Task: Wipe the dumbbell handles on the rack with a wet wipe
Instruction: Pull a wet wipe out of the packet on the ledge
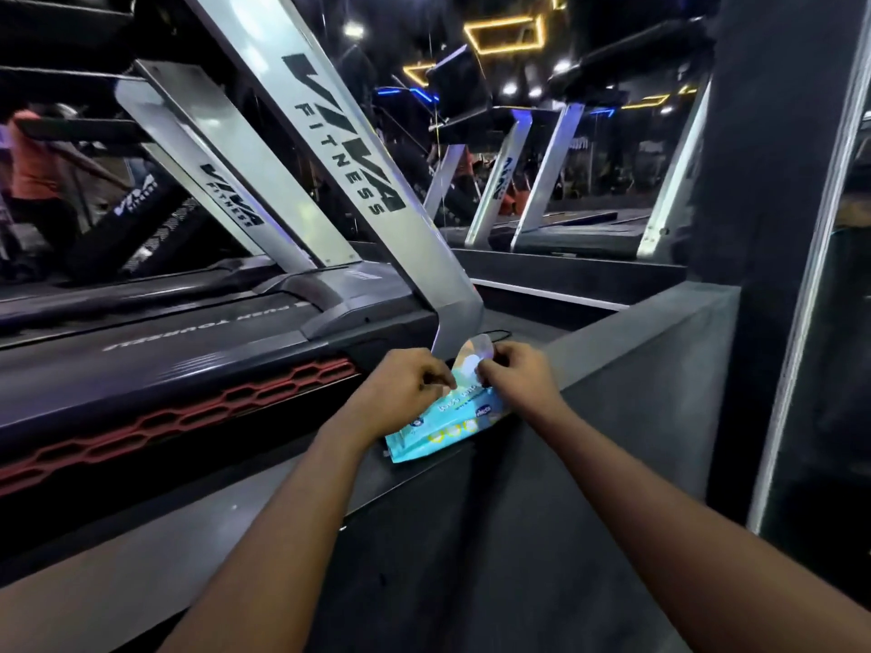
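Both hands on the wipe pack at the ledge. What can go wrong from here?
1. The wipe pack lies right at the edge of the ledge; a tug from the right hand on the flap could slide it off.
2. The left hand only pinches the pack's top, so the pack may lift with the flap.

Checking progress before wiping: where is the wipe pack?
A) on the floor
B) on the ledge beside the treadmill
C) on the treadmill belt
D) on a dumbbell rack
B: the pack lies on the ledge, left hand and right hand pinching its top.
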Motion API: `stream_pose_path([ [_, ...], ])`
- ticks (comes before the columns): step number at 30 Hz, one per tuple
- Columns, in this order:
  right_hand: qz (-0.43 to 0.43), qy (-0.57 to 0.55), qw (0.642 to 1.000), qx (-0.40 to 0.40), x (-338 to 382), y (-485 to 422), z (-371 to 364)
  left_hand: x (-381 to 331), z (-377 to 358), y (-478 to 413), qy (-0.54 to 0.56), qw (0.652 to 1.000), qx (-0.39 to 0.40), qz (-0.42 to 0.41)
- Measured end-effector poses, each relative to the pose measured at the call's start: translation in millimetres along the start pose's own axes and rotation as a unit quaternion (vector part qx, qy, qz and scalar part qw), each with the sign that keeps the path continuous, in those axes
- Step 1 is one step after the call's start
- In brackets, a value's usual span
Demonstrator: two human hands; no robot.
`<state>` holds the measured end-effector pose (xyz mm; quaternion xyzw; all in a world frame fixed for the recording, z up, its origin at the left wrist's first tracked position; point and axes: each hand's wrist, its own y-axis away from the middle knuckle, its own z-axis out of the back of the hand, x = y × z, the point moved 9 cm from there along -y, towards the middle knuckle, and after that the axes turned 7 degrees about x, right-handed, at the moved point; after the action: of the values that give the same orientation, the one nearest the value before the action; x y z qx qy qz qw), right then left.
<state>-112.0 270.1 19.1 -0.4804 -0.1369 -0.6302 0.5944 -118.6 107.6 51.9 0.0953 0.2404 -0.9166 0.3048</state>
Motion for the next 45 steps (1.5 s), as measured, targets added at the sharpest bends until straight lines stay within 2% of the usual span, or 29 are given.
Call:
stream_pose_path([
  [5, -0.019, -0.029, 0.999, 0.012, -10, -6, -3, 6, -14, -18, -0.072, 0.994, 0.058, 0.065],
  [11, -0.022, -0.016, 0.999, 0.028, -7, -4, -4, 18, -25, -24, -0.091, 0.986, 0.064, 0.123],
  [17, -0.023, -0.01, 0.999, 0.028, -7, -3, -3, 15, -22, -17, -0.039, 0.991, 0.01, 0.124],
  [23, -0.029, -0.023, 0.999, 0.026, -11, -6, -4, 11, -24, -14, -0.031, 0.997, -0.018, 0.065],
  [41, -0.03, 0.017, 0.999, 0.042, -9, -6, -5, 26, -8, 0, 0.062, 0.989, -0.078, 0.107],
  [45, -0.034, 0.024, 0.998, 0.044, -9, -5, -5, 22, -8, -1, 0.076, 0.99, -0.08, 0.085],
])
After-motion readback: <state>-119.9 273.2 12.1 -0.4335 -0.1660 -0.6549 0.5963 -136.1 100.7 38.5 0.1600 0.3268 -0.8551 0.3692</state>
